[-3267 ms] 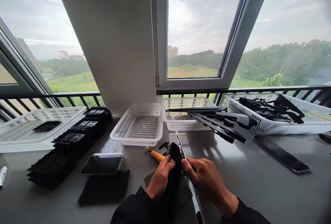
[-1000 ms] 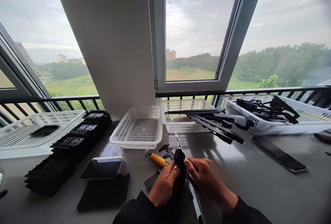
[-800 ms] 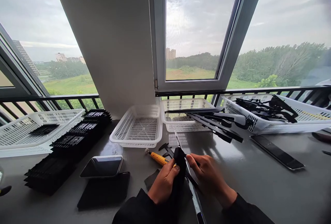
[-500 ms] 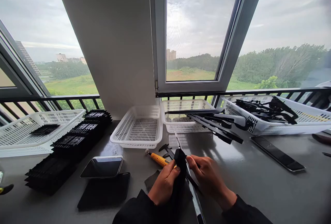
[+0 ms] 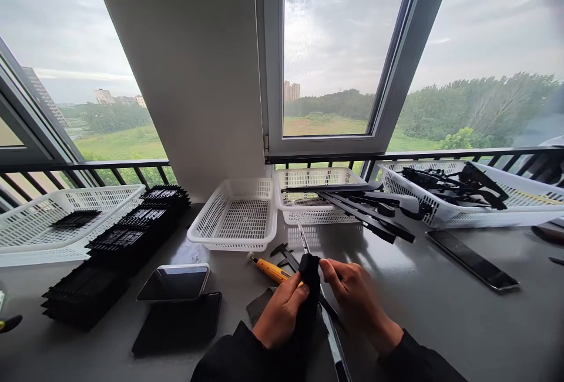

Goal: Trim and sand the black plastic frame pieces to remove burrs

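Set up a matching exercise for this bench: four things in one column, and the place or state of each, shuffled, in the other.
Things
1. yellow-handled screwdriver
2. black cloth
3. second white basket from the left
4. far-right white basket

Places or states
A. holds a heap of black parts
B. gripped in the left hand
C. has nothing in it
D. lies flat just beyond the left hand's fingers

Pairs: 1-D, 2-B, 3-C, 4-A.

no legible text, perhaps too blurred
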The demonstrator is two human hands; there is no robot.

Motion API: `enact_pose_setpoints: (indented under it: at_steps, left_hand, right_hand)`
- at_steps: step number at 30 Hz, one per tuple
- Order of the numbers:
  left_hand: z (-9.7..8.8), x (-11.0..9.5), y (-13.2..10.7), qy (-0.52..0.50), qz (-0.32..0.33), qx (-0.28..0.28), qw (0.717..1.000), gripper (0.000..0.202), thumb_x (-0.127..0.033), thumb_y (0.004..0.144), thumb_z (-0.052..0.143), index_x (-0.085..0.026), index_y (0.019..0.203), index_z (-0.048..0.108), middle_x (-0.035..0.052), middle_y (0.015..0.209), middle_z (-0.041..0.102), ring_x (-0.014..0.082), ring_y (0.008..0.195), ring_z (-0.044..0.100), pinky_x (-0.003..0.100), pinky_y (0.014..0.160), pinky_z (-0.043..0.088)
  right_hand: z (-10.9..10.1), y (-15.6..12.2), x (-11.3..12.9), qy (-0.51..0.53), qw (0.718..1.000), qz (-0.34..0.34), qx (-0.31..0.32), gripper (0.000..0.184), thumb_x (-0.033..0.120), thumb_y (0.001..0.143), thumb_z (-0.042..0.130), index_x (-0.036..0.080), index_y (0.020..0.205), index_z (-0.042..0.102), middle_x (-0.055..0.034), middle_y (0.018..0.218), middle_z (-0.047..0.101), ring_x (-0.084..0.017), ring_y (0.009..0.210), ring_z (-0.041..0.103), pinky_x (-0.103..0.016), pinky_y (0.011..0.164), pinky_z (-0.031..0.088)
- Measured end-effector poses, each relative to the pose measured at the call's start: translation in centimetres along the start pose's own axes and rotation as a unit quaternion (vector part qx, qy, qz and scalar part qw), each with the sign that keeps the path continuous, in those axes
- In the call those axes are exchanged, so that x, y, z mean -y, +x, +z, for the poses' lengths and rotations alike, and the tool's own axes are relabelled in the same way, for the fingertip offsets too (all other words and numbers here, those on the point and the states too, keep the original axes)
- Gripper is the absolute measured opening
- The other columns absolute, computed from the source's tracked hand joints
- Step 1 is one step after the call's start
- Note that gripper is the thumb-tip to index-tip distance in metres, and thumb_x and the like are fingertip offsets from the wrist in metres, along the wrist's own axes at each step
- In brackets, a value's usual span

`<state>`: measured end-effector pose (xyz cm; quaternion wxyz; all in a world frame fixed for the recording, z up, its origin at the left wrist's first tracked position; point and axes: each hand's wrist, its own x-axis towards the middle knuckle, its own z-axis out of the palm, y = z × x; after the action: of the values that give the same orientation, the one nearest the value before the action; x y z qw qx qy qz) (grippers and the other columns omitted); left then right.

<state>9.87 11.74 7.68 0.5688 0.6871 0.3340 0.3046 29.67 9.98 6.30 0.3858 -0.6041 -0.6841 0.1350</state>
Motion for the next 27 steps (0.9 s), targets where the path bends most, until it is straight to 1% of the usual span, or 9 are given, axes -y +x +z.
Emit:
enact_pose_setpoints:
  at_steps: [3, 7, 12, 14, 16, 18, 23, 25, 27]
  left_hand:
    - [-0.01, 0.17, 0.01, 0.006, -0.012, -0.006, 1.0, 0.049, -0.035, 0.102, 0.045, -0.017, 0.142, 0.066, 0.0095, 0.135, 0.073, 0.0323, 0.128, 0.061, 0.042, 0.112, 0.043]
    - [0.01, 0.21, 0.01, 0.009, -0.021, -0.018, 1.0, 0.051, -0.039, 0.102, 0.045, -0.018, 0.144, 0.065, 0.0099, 0.141, 0.07, 0.0342, 0.139, 0.054, 0.044, 0.119, 0.038]
    - [-0.03, 0.08, 0.09, -0.008, 0.001, -0.001, 1.0, 0.048, -0.037, 0.102, 0.046, -0.019, 0.141, 0.067, 0.008, 0.132, 0.075, 0.0322, 0.121, 0.064, 0.044, 0.11, 0.045]
    - [-0.06, 0.33, 0.11, -0.008, -0.008, -0.01, 1.0, 0.05, -0.037, 0.102, 0.046, -0.019, 0.144, 0.065, 0.009, 0.137, 0.073, 0.0337, 0.129, 0.06, 0.045, 0.114, 0.042]
    - [-0.1, 0.6, 0.1, -0.005, -0.022, -0.022, 0.999, 0.052, -0.04, 0.102, 0.047, -0.017, 0.147, 0.063, 0.0108, 0.145, 0.068, 0.0363, 0.14, 0.053, 0.047, 0.121, 0.036]
    - [-0.14, 0.66, 0.09, -0.012, -0.028, -0.026, 0.999, 0.054, -0.042, 0.102, 0.048, -0.017, 0.147, 0.062, 0.0115, 0.148, 0.066, 0.0376, 0.145, 0.049, 0.049, 0.123, 0.034]
    - [-0.2, 0.07, 0.08, -0.048, -0.002, -0.004, 0.999, 0.048, -0.038, 0.102, 0.047, -0.018, 0.142, 0.065, 0.0087, 0.137, 0.072, 0.0343, 0.132, 0.058, 0.045, 0.115, 0.042]
    - [-0.2, -0.01, 0.11, -0.045, -0.006, -0.006, 0.999, 0.047, -0.037, 0.102, 0.047, -0.017, 0.141, 0.066, 0.009, 0.137, 0.073, 0.0342, 0.132, 0.058, 0.045, 0.115, 0.042]
    - [-0.2, 0.06, 0.15, -0.038, -0.01, -0.012, 0.999, 0.047, -0.038, 0.102, 0.047, -0.016, 0.139, 0.067, 0.0096, 0.137, 0.072, 0.0352, 0.136, 0.056, 0.045, 0.115, 0.041]
  right_hand:
    - [-0.07, -0.01, 0.0, -0.003, 1.0, -0.002, -0.016, 0.065, 0.06, 0.111, 0.031, 0.022, 0.064, 0.055, 0.0014, 0.055, 0.055, -0.014, 0.052, 0.052, -0.029, 0.058, 0.028]
    - [-0.13, -0.14, 0.48, -0.011, 1.0, -0.02, 0.006, 0.065, 0.062, 0.11, 0.032, 0.022, 0.063, 0.052, 0.0012, 0.054, 0.054, -0.014, 0.051, 0.048, -0.029, 0.057, 0.027]
    - [-0.23, -0.04, 0.17, -0.006, 1.0, -0.002, -0.008, 0.067, 0.061, 0.111, 0.03, 0.022, 0.065, 0.057, 0.0, 0.055, 0.057, -0.015, 0.053, 0.055, -0.029, 0.058, 0.029]
    - [-0.18, -0.1, 0.14, -0.01, 1.0, -0.012, -0.012, 0.067, 0.06, 0.112, 0.03, 0.021, 0.064, 0.057, 0.0003, 0.054, 0.057, -0.014, 0.051, 0.054, -0.029, 0.058, 0.029]
    - [-0.07, -0.22, 0.33, -0.025, 0.999, -0.035, -0.003, 0.066, 0.059, 0.112, 0.03, 0.021, 0.062, 0.053, 0.0007, 0.053, 0.055, -0.013, 0.05, 0.05, -0.029, 0.057, 0.028]
    - [-0.03, -0.29, 0.52, -0.048, 0.997, -0.057, 0.006, 0.066, 0.059, 0.112, 0.032, 0.021, 0.061, 0.051, 0.0005, 0.053, 0.055, -0.013, 0.049, 0.049, -0.029, 0.057, 0.027]
    - [-0.72, -0.06, 0.2, -0.082, 0.995, -0.043, -0.025, 0.066, 0.06, 0.112, 0.032, 0.022, 0.062, 0.054, -0.0001, 0.051, 0.057, -0.014, 0.048, 0.05, -0.03, 0.057, 0.025]
    - [-0.92, -0.03, 0.14, -0.085, 0.995, -0.045, -0.031, 0.068, 0.061, 0.111, 0.03, 0.022, 0.061, 0.054, -0.0001, 0.051, 0.056, -0.013, 0.047, 0.048, -0.03, 0.057, 0.025]
    - [-0.83, -0.09, 0.29, -0.092, 0.994, -0.062, -0.015, 0.069, 0.062, 0.111, 0.03, 0.022, 0.06, 0.054, -0.0004, 0.052, 0.057, -0.013, 0.047, 0.047, -0.031, 0.057, 0.025]
